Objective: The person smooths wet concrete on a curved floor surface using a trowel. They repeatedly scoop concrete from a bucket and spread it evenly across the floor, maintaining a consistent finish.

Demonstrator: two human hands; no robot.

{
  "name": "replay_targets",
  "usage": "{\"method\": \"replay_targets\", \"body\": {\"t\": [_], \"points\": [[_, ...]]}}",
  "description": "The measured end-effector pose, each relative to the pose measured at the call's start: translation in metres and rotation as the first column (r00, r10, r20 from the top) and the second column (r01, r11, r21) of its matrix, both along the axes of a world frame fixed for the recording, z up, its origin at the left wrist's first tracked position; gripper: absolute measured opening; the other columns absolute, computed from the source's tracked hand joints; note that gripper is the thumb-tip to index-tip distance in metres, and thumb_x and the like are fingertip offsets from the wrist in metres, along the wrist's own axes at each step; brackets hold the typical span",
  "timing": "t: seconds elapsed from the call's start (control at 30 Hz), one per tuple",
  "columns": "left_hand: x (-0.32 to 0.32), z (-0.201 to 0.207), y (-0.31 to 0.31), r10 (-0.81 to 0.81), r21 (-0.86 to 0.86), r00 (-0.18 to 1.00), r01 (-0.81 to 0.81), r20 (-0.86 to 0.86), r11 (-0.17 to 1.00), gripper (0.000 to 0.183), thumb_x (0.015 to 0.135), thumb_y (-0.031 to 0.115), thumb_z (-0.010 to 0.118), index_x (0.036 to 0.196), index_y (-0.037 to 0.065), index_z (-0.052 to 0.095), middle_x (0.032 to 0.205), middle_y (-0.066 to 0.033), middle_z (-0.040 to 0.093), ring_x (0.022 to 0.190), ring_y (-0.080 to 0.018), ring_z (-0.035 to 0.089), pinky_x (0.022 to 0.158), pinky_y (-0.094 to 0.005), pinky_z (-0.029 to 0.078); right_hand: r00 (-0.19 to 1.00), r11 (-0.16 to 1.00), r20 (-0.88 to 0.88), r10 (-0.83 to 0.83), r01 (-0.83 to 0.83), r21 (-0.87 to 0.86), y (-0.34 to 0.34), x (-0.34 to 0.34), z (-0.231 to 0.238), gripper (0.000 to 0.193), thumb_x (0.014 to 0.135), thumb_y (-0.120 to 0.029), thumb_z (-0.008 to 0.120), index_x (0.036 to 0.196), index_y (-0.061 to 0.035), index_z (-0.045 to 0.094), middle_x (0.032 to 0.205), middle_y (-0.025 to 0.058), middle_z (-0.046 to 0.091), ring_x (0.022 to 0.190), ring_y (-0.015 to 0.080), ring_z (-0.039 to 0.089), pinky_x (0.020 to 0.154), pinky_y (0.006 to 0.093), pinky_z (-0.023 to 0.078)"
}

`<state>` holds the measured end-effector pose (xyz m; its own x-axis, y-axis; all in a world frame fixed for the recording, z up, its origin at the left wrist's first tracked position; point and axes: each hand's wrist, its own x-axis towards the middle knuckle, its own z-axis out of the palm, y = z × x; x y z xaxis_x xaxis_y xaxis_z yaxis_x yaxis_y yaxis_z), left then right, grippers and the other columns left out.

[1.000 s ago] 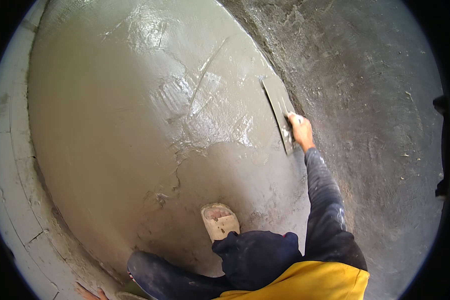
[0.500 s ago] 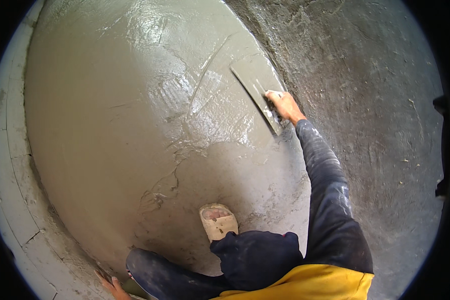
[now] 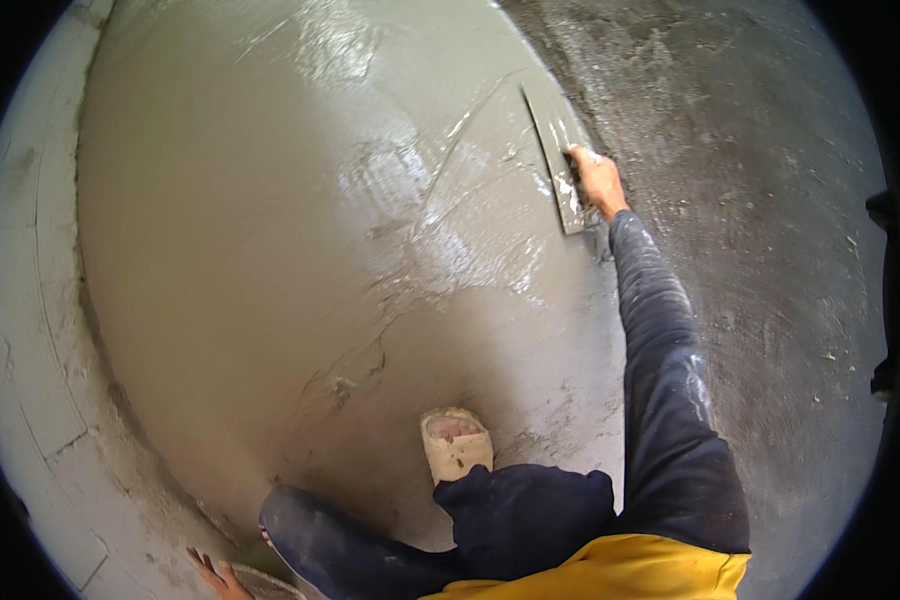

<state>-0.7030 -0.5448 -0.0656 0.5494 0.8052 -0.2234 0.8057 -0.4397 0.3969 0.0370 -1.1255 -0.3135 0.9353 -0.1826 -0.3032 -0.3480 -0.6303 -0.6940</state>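
Observation:
My right hand (image 3: 602, 184) grips a long, flat rectangular finishing trowel (image 3: 551, 150) from above. The blade touches the wet grey cement layer (image 3: 220, 230), close to its right edge. Part of the trowel's handle is hidden under my fingers. At the lower left, my left hand (image 3: 218, 578) has its fingers apart and holds nothing that I can see. Beside it shows the curved rim of a container (image 3: 260, 580), mostly cut off by the lower border and my leg.
A pale block wall (image 3: 30, 330) bounds the cement on the left. Rough, darker floor (image 3: 760, 230) lies to the right. My foot in a cream slipper (image 3: 457, 455) stands on the near part. Shiny ridges and streaks mark the cement's middle.
My right hand has slid the trowel farther away along the cement's right edge, and the blade has turned more upright in the view. The whole view has shifted slightly, showing more of the container.

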Motion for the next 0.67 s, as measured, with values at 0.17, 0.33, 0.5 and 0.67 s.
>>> {"method": "replay_targets", "body": {"t": [0.17,0.33,0.5,0.67], "points": [[-0.015,-0.003,-0.009,0.119,-0.017,0.993,-0.119,0.01,0.993,0.078,0.101,0.035,0.052,0.166,0.009,0.018,0.171,-0.016,0.019,0.155,-0.0382,0.024,0.125,-0.0508,0.018,0.968,0.96,-0.044,0.247,-0.238,0.146,0.061,-0.037,0.015,0.055,0.093,-0.051,0.063,0.097,0.0021,0.076,0.082,0.0078,0.072,0.075,0.0163,0.063,0.073,0.0339,0.049],[-0.006,-0.014,-0.012,0.123,-0.042,0.991,-0.12,0.056,0.992,0.077,0.101,0.032,0.051,0.167,0.01,0.017,0.171,-0.0152,0.02,0.153,-0.0383,0.029,0.123,-0.0505,0.023,0.896,0.906,-0.196,0.398,-0.351,0.237,0.149,-0.107,0.02,0.052,0.096,-0.052,0.064,0.098,-0.0016,0.077,0.074,0.0039,0.068,0.062,0.0114,0.06,0.062,0.0318,0.05],[-0.005,-0.021,-0.001,0.062,-0.033,0.991,-0.058,0.12,0.998,0.079,0.1,0.032,0.053,0.167,0.01,0.016,0.171,-0.0159,0.02,0.153,-0.0369,0.029,0.125,-0.0505,0.019,0.644,0.67,-0.234,0.728,-0.741,0.045,0.211,-0.201,0.03,0.063,0.093,-0.062,0.061,0.103,-0.0017,0.073,0.075,0.0162,0.072,0.073,0.0296,0.072,0.074,0.0458,0.057],[-0.035,-0.021,0.015,0.001,0.178,0.998,0.009,-0.058,0.984,0.084,0.097,0.04,0.054,0.167,0.011,0.017,0.172,-0.0144,0.019,0.157,-0.037,0.022,0.126,-0.0558,0.006,0.64,0.575,-0.162,0.751,-0.755,-0.314,0.198,-0.205,0.045,0.061,0.096,-0.064,0.057,0.125,-0.0116,0.07,0.075,0.0127,0.075,0.065,0.0322,0.075,0.063,0.0487,0.06]]}}
